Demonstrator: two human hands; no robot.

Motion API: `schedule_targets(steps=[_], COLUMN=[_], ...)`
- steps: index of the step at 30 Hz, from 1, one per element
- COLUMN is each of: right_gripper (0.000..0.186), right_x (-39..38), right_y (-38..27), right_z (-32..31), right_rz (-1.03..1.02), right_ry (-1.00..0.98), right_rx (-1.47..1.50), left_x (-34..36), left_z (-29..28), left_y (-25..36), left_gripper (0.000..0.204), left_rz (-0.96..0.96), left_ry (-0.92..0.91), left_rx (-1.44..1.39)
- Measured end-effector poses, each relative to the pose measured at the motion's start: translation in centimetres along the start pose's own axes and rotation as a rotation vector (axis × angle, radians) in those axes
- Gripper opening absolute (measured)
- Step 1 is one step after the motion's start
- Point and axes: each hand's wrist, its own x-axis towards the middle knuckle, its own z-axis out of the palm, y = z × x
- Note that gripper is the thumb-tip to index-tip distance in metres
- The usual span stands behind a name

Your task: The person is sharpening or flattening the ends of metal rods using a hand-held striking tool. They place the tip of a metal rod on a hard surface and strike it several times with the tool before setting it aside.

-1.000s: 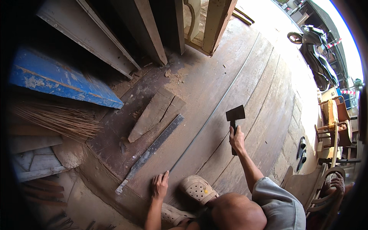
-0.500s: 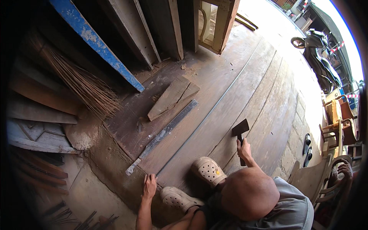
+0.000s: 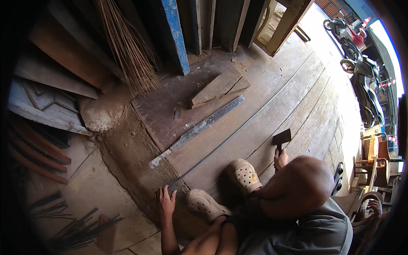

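Hatchet (image 3: 281, 138): held upright over the wooden floor (image 3: 272, 106), dark blade far from the grip, handle running near-far.
Right hand (image 3: 280, 159): fingers closed around the handle's near end.
Left hand (image 3: 167, 200): fingers spread flat on the near end of the long plank (image 3: 238, 140), well left of the hatchet.
Plank axis: diagonal, near-left to far-right.
Nearer hand: right.
Open room: bare boards far-right; foam clogs (image 3: 244, 175) crowd the near side.
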Motion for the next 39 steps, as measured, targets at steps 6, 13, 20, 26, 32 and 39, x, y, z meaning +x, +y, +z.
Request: schedule_targets(steps=[6,13,20,26,32,39], right_gripper=[0.033,0.037,0.032,0.026,0.033,0.036], right_x=[0.2,0.2,10.4,20.3,23.4,25.3], right_y=[-3.2,-6.1,-8.7,-12.9,-9.6,-10.8], right_z=[-3.5,-6.6,-7.1,-5.6,0.7,-1.4], right_rz=[0.228,0.240,0.127,-0.012,-0.099,0.010], right_ry=[-0.279,-0.309,-0.087,0.309,-0.123,0.007], right_rx=[0.151,0.287,0.464,0.421,0.156,0.138], left_x=[0.7,0.3,0.4,0.4,-0.7,0.5], left_z=[4.4,2.0,1.2,0.8,1.1,0.3], left_y=[-2.9,-1.3,-1.6,-1.5,-2.3,-0.2], left_gripper=[0.030,0.031,0.033,0.034,0.034,0.027], left_rz=[0.030,0.018,-0.039,-0.127,-0.127,-0.105], left_ry=[-0.024,-0.242,-0.327,-0.410,-0.332,-0.418], left_rx=[0.090,0.011,0.045,0.070,0.120,0.122])
